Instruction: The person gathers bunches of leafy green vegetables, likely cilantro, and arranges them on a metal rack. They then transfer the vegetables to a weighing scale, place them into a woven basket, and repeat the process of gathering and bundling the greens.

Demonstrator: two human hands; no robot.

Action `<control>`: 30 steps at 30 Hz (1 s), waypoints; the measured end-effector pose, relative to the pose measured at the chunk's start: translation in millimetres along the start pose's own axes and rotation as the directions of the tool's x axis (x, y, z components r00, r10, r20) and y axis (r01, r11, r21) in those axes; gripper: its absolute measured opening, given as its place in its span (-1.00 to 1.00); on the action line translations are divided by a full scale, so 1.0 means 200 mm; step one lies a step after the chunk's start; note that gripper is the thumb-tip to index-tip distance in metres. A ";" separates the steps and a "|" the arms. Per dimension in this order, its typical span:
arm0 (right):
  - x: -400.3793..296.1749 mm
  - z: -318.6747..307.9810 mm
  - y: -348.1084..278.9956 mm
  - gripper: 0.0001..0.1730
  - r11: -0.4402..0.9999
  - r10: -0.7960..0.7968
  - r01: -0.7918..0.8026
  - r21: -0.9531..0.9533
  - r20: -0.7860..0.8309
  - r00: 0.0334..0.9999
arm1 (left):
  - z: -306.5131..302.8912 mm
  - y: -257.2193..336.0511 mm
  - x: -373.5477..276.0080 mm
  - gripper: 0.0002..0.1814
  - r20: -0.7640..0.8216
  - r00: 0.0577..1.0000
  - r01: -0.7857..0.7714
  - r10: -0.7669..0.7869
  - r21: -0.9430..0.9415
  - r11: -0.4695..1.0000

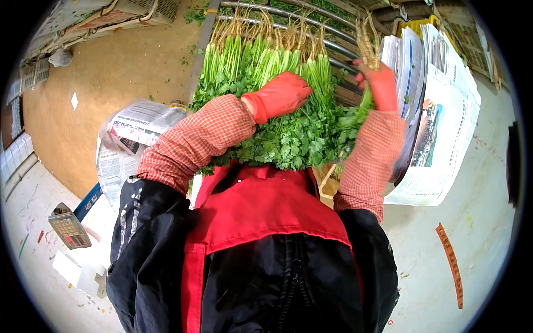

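Rows of cilantro (pixel 291 137) lie across a rack of metal bars (pixel 333 45), their pale roots pointing away from me and their leaves towards my apron. My left hand (pixel 281 93), in a red rubber glove, rests on the stems near the middle of the pile; its fingers are curled, and whether they grip any stems is hidden. My right hand (pixel 379 83), gloved alike, is shut on a small bunch of cilantro (pixel 366 45) at the pile's right side. That bunch has its roots up and its leaves hanging down beside the pile.
Stacked newspapers (pixel 445 112) hang over a yellow crate (pixel 416 26) at the right. More newspaper (pixel 141 120) lies left of my left sleeve. A device with a keypad (pixel 70 227) stands at the lower left. Plastic crates (pixel 162 10) are at the upper left.
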State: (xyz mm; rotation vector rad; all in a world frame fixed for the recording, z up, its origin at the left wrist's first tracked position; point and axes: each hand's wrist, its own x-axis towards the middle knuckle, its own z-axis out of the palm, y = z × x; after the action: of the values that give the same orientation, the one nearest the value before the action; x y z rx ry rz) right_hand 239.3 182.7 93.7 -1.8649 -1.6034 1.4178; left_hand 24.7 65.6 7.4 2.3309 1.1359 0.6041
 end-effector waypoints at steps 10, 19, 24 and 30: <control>0.39 0.25 0.38 -0.55 0.991 0.059 -0.064 -0.117 -0.048 0.997 | 0.00 0.02 0.02 -0.71 0.009 0.956 0.290 -0.294 0.131 0.948; 0.24 0.37 0.32 -0.36 0.828 -0.347 0.269 -0.493 -0.073 0.935 | 0.10 0.11 0.17 -0.78 -0.159 0.924 0.365 -0.349 0.088 0.927; 0.31 0.15 0.48 -0.61 0.982 0.021 -0.012 0.191 -0.047 0.999 | 0.06 0.08 0.16 -0.71 -0.305 0.839 0.414 -0.451 -0.180 0.892; 0.31 0.26 0.43 -0.48 0.970 -0.207 0.197 -0.142 -0.058 0.977 | -0.27 0.18 0.10 -0.63 -0.279 0.830 0.387 -0.483 -0.336 0.859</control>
State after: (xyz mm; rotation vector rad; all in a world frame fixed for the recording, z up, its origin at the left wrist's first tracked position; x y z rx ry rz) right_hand 240.5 190.3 -25.1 -1.7428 -1.8351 1.1692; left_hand 26.2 73.6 75.0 1.6843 1.5839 0.9550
